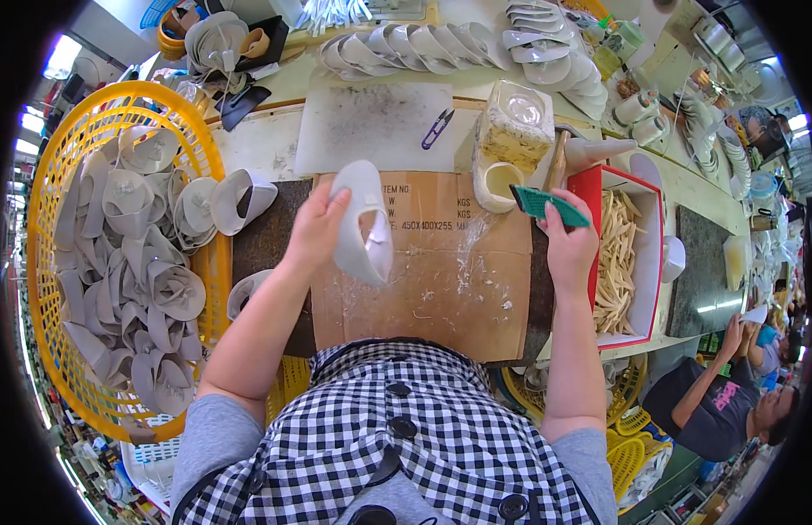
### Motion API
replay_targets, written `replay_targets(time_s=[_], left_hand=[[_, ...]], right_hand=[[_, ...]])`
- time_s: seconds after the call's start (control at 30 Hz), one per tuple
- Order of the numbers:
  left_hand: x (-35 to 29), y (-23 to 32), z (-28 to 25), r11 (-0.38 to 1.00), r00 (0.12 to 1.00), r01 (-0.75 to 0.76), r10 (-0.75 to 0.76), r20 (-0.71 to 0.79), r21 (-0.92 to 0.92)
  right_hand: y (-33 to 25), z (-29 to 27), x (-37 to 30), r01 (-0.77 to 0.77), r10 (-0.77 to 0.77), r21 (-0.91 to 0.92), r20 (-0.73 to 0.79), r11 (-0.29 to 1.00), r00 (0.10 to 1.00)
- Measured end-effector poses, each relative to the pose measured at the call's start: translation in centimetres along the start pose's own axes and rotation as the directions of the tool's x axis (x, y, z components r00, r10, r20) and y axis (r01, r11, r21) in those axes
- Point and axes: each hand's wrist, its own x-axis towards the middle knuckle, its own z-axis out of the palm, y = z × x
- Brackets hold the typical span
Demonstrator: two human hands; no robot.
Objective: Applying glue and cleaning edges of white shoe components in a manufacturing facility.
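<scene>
The left hand (317, 226) has its fingers closed on the left edge of a pale grey, curved shoe-upper piece (346, 234), above a flat brown cardboard sheet (423, 306); its long axis runs roughly fore-and-aft. The right hand (570, 249) grips a flat green tool (546, 207), well apart rightward, dark end facing the piece. Black printed lettering marks the cardboard; no brand identified.
</scene>
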Motion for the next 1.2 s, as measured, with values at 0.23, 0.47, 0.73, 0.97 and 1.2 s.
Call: replay_targets(time_s=[0.23,0.47,0.73,0.97,1.2], left_hand=[[2.9,-2.5,1.0,0.938,0.965,-0.184,0.23,-0.129,0.294],[3.6,-4.3,1.2,0.946,0.965,-0.222,0.248,-0.083,0.236],[4.0,-4.2,1.7,0.949,0.972,-0.211,0.23,-0.056,0.235],[3.4,-4.2,1.3,0.908,0.948,-0.275,0.311,-0.068,0.316],[4.0,-3.5,1.7,0.949,0.984,-0.145,0.168,-0.057,0.282]], right_hand=[[1.8,3.9,2.9,0.083,-0.057,-0.294,0.097,0.952,0.994],[4.1,1.3,2.1,-0.165,0.172,0.128,-0.046,0.978,0.984],[0.4,11.7,-4.8,-0.276,0.149,0.394,0.324,0.877,0.934],[0.1,14.3,-5.5,0.304,-0.289,0.031,0.417,0.952,0.862],[1.6,14.9,-3.4,0.56,-0.501,0.023,0.48,0.828,0.72]])
